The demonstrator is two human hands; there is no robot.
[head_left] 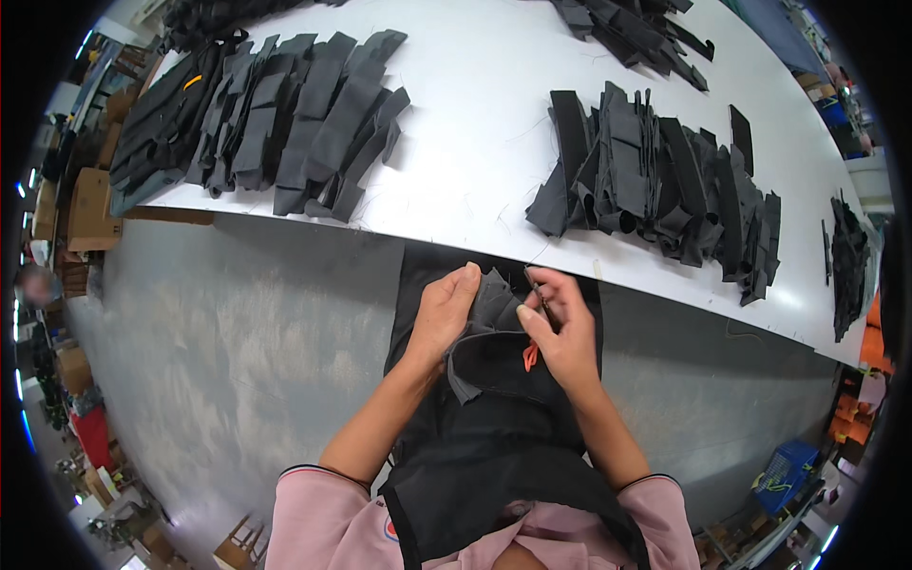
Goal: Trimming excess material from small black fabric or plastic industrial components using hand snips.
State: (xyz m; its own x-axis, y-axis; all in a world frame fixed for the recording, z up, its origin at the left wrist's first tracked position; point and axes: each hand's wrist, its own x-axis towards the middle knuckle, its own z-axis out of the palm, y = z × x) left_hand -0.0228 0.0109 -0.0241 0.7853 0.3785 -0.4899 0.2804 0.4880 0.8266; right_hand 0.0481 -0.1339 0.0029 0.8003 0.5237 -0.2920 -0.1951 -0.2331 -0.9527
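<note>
My left hand (446,309) is closed on a dark grey fabric piece (496,302), gripping its left side with the thumb on top. A curved black flap hangs from the piece over my lap. In my right hand (562,328) is a slim dark pair of thread snips (543,302), pointing up toward the table. An orange loop (530,355) dangles below the snips, close to my palm. The snips' tip is just right of the fabric, near a loose thread. Both hands are above my black apron (494,465), by the table's near edge.
A white table (456,142) stretches ahead. Stacks of dark grey strips lie on it at left (304,123) and right (655,180), with a black bag (176,123) at far left. More strips (848,266) lie far right. A blue basket (787,475) stands on the floor.
</note>
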